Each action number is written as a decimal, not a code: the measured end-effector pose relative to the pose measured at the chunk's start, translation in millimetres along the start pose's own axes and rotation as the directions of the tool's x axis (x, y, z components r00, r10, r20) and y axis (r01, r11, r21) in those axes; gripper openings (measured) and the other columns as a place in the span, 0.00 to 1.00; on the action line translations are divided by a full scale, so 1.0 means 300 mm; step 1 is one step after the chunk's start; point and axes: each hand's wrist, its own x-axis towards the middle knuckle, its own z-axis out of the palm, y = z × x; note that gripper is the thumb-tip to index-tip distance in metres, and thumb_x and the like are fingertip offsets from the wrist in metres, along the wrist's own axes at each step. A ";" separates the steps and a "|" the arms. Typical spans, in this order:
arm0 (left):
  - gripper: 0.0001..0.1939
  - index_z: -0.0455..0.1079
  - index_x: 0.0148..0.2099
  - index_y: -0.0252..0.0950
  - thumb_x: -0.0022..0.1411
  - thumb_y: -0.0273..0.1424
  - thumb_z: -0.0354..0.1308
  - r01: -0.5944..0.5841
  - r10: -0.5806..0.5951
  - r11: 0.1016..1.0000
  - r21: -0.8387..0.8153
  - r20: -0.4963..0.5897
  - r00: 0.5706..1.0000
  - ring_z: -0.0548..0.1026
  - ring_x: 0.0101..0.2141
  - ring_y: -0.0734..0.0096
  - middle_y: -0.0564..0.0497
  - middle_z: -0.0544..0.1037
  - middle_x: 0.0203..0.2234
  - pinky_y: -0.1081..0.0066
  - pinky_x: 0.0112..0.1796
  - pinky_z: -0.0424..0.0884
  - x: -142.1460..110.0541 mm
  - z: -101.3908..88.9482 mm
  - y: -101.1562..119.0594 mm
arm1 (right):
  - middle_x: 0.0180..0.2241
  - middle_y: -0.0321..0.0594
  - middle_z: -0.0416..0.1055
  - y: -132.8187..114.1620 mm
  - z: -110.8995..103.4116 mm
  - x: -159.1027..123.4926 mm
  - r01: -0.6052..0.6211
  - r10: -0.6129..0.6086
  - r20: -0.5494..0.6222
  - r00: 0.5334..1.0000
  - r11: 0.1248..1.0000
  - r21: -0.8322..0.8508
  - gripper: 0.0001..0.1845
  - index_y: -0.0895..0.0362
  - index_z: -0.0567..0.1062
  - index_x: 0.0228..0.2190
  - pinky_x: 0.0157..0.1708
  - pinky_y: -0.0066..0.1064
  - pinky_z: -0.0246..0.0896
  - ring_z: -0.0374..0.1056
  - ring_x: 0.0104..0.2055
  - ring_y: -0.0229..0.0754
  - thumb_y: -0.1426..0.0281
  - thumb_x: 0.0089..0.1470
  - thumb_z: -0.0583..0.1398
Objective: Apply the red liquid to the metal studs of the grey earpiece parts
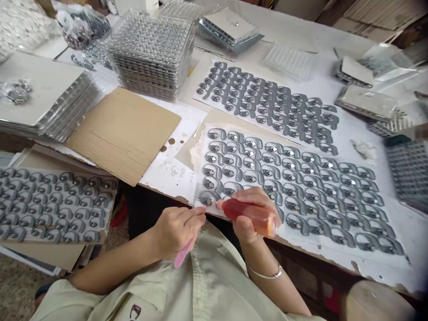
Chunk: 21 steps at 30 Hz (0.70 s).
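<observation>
My right hand [256, 211] is wrapped round a squeeze bottle [245, 216] of reddish-orange liquid, tilted so that its nozzle points left. Closed in a pinch, my left hand [182, 227] grips slim pink tweezers [183, 255], with their tip close to the nozzle. Both tips are at a small silver piece [207, 200] in the near left corner of a white sheet [334, 252]. Rows of similar shiny silver pieces on grey curved bases [310, 183] cover this sheet. Whether the nozzle touches the piece, I cannot tell.
Behind lies another sheet of grey pieces [267, 98]; a third [56, 205] is at lower left. Brown cardboard [125, 133] overhangs the table edge. Stacked clear trays [150, 53] stand at the back left, beside white-topped trays [36, 93]. More packs [368, 104] lie at right.
</observation>
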 end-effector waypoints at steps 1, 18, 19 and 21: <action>0.07 0.68 0.42 0.29 0.61 0.20 0.52 -0.008 0.008 1.000 0.016 -0.005 1.000 0.79 0.28 0.68 0.40 0.81 0.39 0.70 0.27 0.77 0.002 0.002 0.000 | 0.26 0.40 0.69 0.002 -0.001 -0.001 0.016 -0.016 0.008 1.000 1.000 -0.009 0.17 0.55 0.75 0.34 0.22 0.35 0.62 0.65 0.26 0.43 0.54 0.52 0.62; 0.09 0.68 0.42 0.28 0.59 0.20 0.51 0.001 -0.002 1.000 0.026 0.040 0.999 0.80 0.30 0.67 0.40 0.80 0.41 0.71 0.28 0.76 -0.012 0.011 -0.002 | 0.25 0.39 0.70 0.008 0.003 -0.008 0.093 -0.090 0.027 0.996 0.990 -0.107 0.14 0.55 0.75 0.34 0.20 0.36 0.63 0.65 0.25 0.44 0.57 0.53 0.62; 0.09 0.68 0.42 0.28 0.59 0.20 0.51 0.003 -0.005 1.000 0.029 0.045 0.999 0.79 0.30 0.68 0.40 0.80 0.41 0.71 0.27 0.76 -0.013 0.012 -0.002 | 0.25 0.39 0.69 0.008 0.004 -0.008 0.100 -0.099 0.020 0.995 0.989 -0.113 0.14 0.55 0.74 0.34 0.20 0.36 0.63 0.65 0.25 0.43 0.57 0.53 0.62; 0.09 0.68 0.43 0.28 0.59 0.21 0.51 0.009 -0.011 0.999 0.037 0.055 0.998 0.79 0.29 0.68 0.40 0.80 0.41 0.71 0.26 0.75 -0.014 0.013 -0.002 | 0.25 0.38 0.69 0.005 0.007 -0.006 0.131 -0.131 0.014 0.991 0.983 -0.130 0.14 0.55 0.74 0.34 0.20 0.36 0.63 0.65 0.25 0.43 0.57 0.53 0.62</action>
